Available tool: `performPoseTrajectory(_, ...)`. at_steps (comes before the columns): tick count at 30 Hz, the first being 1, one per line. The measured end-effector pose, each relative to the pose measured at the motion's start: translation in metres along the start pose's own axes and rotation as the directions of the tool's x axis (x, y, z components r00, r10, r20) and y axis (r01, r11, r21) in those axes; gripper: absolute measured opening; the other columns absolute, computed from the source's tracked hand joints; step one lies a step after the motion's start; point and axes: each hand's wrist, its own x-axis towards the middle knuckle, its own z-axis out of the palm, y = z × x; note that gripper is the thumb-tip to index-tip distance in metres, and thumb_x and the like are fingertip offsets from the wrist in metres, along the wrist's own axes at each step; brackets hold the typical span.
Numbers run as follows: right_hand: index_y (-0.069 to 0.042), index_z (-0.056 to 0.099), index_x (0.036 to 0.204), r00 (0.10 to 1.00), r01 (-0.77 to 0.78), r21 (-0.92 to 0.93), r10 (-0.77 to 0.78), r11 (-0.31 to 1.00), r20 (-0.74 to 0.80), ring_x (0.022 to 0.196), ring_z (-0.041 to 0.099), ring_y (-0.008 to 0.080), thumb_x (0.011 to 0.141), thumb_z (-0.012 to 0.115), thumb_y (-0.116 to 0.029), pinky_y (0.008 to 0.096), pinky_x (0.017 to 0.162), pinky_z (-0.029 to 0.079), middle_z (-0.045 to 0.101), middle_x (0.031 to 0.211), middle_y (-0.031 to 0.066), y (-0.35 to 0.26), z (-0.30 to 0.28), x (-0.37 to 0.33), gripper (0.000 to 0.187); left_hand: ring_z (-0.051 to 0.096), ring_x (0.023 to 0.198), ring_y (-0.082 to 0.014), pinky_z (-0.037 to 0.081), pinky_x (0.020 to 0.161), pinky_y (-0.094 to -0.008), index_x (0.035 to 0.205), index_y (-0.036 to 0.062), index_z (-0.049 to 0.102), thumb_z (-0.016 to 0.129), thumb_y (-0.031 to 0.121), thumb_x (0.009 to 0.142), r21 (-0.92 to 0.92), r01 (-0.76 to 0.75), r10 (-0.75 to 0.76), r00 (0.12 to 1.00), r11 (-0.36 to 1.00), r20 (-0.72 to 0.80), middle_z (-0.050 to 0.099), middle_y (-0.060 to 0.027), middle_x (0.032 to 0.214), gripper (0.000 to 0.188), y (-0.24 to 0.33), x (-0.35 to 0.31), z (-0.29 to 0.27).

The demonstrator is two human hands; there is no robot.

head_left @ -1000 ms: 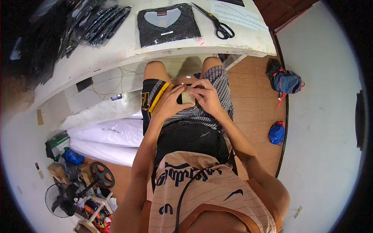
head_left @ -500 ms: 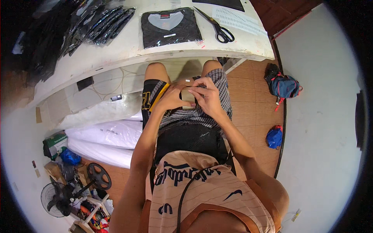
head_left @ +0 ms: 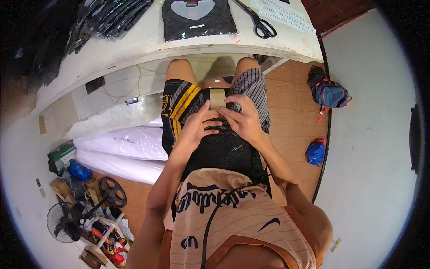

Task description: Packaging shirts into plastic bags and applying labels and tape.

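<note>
A tan, roll-like thing [head_left: 217,96] with dark edges lies in my lap between the thighs; its exact kind does not show. At its near right edge, the curled fingers of my right hand [head_left: 244,117] close on it. Just on the near left side is my left hand [head_left: 199,125], its fingers spread and holding nothing. The left fingertips come close to the right ones. Whether a thin strip lies between the hands is too small to tell.
Ahead, the white table [head_left: 139,56] carries a bagged dark shirt [head_left: 199,27], black scissors [head_left: 264,28] and heaped bagged garments [head_left: 114,15]. White wrapped rolls [head_left: 121,145] lie on the left. A backpack [head_left: 330,93] and a blue bag [head_left: 316,152] rest on the floor, right.
My left hand has come off the tan roll and drawn back toward me, its fingers spreading. The right hand stays at the roll. The whole view has shifted slightly.
</note>
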Motion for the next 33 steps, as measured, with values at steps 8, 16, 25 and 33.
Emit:
performPoseTrajectory(8, -0.007, 0.072, 0.090, 0.998, 0.056, -0.115, -0.053, 0.992, 0.027, 0.090, 0.058, 0.0282, 0.067, 0.073, -0.012, 0.0372, 0.073, 0.047, 0.059, 0.109, 0.0131, -0.005, -0.005, -0.004, 0.023, 0.062, 0.090, -0.0177, 0.050, 0.076, -0.0334, 0.102, 0.0044, 0.062, 0.058, 0.024, 0.092, -0.146, -0.041, 0.050, 0.997, 0.988, 0.053, 0.065, -0.0069, 0.100, 0.023, -0.019, 0.011, -0.012)
performPoseTrajectory(16, -0.002, 0.054, 0.127, 0.929, -0.348, 0.421, 0.368, 0.838, 0.036, 0.101, 0.060, 0.0320, 0.070, 0.060, 0.006, 0.0367, 0.087, 0.049, 0.056, 0.121, 0.0198, 0.025, -0.018, 0.005, 0.058, 0.065, 0.089, -0.0204, 0.055, 0.074, -0.0369, 0.096, 0.0028, 0.063, 0.060, 0.023, 0.091, -0.142, 0.005, 0.000, 0.999, 0.990, 0.036, 0.066, -0.0097, 0.097, 0.021, -0.016, 0.005, -0.003)
performPoseTrajectory(25, -0.010, 0.057, 0.123, 0.913, -0.034, 0.078, 0.000, 0.996, 0.409, 0.110, 0.056, 0.0320, 0.066, 0.067, 0.002, 0.0397, 0.094, 0.046, 0.059, 0.122, 0.0115, 0.083, 0.038, 0.005, 0.059, 0.065, 0.089, -0.0212, 0.057, 0.072, -0.0357, 0.092, 0.0025, 0.062, 0.059, 0.030, 0.093, -0.065, -0.053, 0.052, 0.999, 0.996, -0.012, 0.064, -0.0111, 0.098, 0.028, -0.023, 0.002, -0.003)
performPoseTrajectory(33, -0.006, 0.055, 0.121, 0.858, -0.306, 0.086, 0.236, 0.948, 0.455, 0.101, 0.059, 0.0388, 0.072, 0.064, 0.000, 0.0430, 0.086, 0.050, 0.061, 0.113, 0.0200, 0.078, 0.037, 0.013, 0.050, 0.065, 0.090, -0.0213, 0.056, 0.072, -0.0343, 0.094, 0.0023, 0.064, 0.060, 0.030, 0.092, -0.110, -0.131, 0.122, 0.989, 0.985, -0.087, 0.065, -0.0096, 0.095, 0.028, -0.012, 0.015, -0.006)
